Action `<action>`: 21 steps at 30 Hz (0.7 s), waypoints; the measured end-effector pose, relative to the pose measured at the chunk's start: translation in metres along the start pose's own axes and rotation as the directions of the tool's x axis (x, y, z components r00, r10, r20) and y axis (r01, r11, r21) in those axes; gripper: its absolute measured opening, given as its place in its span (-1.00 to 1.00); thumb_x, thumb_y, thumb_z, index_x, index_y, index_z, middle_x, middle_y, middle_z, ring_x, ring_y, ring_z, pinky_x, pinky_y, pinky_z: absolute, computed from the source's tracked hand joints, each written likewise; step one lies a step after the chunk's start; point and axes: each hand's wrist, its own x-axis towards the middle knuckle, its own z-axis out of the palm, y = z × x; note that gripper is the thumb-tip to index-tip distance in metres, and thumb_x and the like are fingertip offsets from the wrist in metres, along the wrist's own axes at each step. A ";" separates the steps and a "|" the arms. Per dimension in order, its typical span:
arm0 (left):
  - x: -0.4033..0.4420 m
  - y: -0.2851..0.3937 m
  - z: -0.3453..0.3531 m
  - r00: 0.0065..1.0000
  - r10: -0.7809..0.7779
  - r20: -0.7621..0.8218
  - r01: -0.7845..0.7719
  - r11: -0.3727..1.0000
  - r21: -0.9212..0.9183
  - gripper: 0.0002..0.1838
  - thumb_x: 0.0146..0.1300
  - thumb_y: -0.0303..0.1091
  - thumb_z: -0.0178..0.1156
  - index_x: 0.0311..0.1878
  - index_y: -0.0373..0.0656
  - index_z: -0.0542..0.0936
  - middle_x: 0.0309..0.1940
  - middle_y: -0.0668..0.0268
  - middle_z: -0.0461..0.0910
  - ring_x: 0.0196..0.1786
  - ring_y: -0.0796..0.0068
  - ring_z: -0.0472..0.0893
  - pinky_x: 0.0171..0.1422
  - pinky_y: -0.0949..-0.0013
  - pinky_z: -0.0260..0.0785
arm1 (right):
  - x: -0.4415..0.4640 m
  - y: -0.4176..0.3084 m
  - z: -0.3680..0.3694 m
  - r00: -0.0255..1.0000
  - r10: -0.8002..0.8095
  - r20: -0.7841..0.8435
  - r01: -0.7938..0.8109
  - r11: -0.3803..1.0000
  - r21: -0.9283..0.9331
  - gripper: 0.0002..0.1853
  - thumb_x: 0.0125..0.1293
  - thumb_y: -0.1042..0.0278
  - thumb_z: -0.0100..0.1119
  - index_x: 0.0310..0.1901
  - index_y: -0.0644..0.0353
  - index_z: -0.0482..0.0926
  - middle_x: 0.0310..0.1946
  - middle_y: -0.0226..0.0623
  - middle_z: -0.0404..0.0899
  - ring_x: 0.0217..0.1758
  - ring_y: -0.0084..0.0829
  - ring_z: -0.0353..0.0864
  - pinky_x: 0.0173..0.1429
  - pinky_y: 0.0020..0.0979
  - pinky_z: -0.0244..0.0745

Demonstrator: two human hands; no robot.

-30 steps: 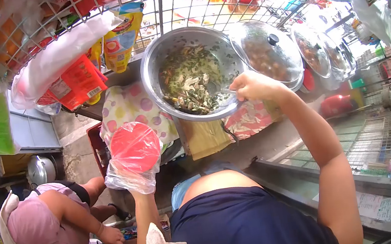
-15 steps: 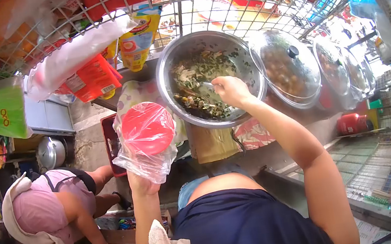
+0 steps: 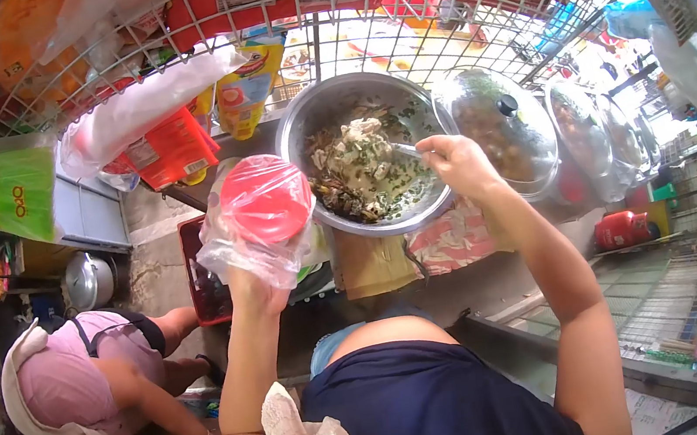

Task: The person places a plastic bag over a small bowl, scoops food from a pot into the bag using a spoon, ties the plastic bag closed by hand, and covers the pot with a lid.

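A red plate covered in clear plastic rests on my left hand, whose fingers are mostly hidden beneath it. To its right is a large metal bowl of soupy food with chopped green leaves. My right hand is closed on the handle of a metal spoon over the bowl's right side. A pale heap of food is lifted on the spoon's end, above the broth. The plate is close to the bowl's left rim.
Several lidded pots, the nearest with a glass lid, line the right. A wire rack with packets spans the top. Another person bends at the lower left. A red gas tank stands right; a red crate sits beyond my left forearm.
The spoon has come up out of the food with a heap on it, and my right hand has moved right. The plate in my left hand has moved up, nearer the bowl.
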 end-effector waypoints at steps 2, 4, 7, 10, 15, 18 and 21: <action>0.013 -0.012 0.018 0.996 -0.083 0.031 0.084 0.995 -0.047 -0.47 0.61 0.02 -0.11 0.43 -0.13 0.34 0.36 0.13 0.46 0.39 0.11 0.49 0.46 -0.05 0.39 | -0.010 -0.015 -0.028 0.997 0.077 0.013 -0.077 0.997 0.008 -0.72 0.38 0.36 0.22 0.06 0.24 0.70 -0.31 -0.19 0.74 -0.23 -0.48 0.66 -0.01 -0.38 0.54; 0.033 -0.034 0.023 0.989 -0.114 0.093 0.111 0.993 0.038 -0.51 0.63 -0.02 -0.15 0.39 -0.16 0.36 0.31 0.11 0.50 0.35 0.11 0.52 0.43 -0.03 0.43 | -0.013 -0.015 -0.046 1.000 0.026 0.010 -0.026 1.000 0.002 -0.73 0.37 0.41 0.24 0.05 0.29 0.70 -0.32 -0.26 0.74 -0.24 -0.63 0.61 -0.05 -0.46 0.53; 0.048 -0.059 0.047 0.967 -0.253 0.020 0.253 0.967 -0.018 -0.55 0.65 -0.09 -0.20 0.38 -0.17 0.36 0.30 0.10 0.50 0.31 0.10 0.56 0.34 0.01 0.51 | -0.019 -0.027 -0.063 1.000 -0.023 0.020 0.023 1.000 -0.006 -0.75 0.40 0.42 0.24 0.04 0.31 0.71 -0.30 -0.25 0.74 -0.21 -0.64 0.59 -0.03 -0.48 0.53; 0.054 -0.076 0.060 0.967 -0.253 0.028 0.253 0.968 0.002 -0.52 0.65 -0.06 -0.23 0.41 -0.16 0.34 0.30 0.10 0.51 0.29 0.11 0.58 0.33 0.01 0.53 | -0.029 -0.063 -0.072 0.996 -0.034 0.080 0.041 0.996 -0.084 -0.74 0.39 0.43 0.22 0.05 0.30 0.70 -0.23 -0.16 0.76 -0.20 -0.56 0.66 -0.02 -0.43 0.54; 0.053 -0.077 0.055 0.942 -0.235 0.240 0.259 0.963 -0.074 -0.50 0.64 -0.01 -0.23 0.47 -0.05 0.30 0.35 0.15 0.47 0.30 0.10 0.57 0.29 -0.02 0.54 | -0.036 -0.071 -0.049 0.899 -0.422 -0.117 0.368 0.873 -0.322 -0.83 0.38 0.39 0.17 -0.10 0.17 0.71 -0.29 -0.16 0.67 -0.23 -0.02 0.69 -0.13 -0.11 0.58; 0.048 -0.067 0.056 0.953 -0.208 0.222 0.227 0.971 -0.067 -0.54 0.64 0.00 -0.22 0.47 0.10 0.30 0.37 0.19 0.45 0.31 0.11 0.56 0.25 -0.04 0.56 | -0.036 -0.070 -0.046 0.866 -0.487 -0.115 0.422 0.834 -0.355 -0.82 0.35 0.42 0.23 -0.08 0.20 0.72 -0.36 -0.13 0.62 -0.29 -0.07 0.67 -0.20 -0.18 0.53; 0.052 -0.065 0.044 0.958 -0.194 0.212 0.219 0.971 -0.097 -0.55 0.63 0.00 -0.20 0.46 0.14 0.32 0.35 0.21 0.47 0.31 0.13 0.56 0.24 -0.05 0.56 | -0.031 -0.078 -0.057 0.824 -0.524 -0.215 0.413 0.816 -0.404 -0.83 0.33 0.46 0.20 -0.10 0.21 0.72 -0.34 -0.11 0.64 -0.29 -0.07 0.67 -0.21 -0.15 0.53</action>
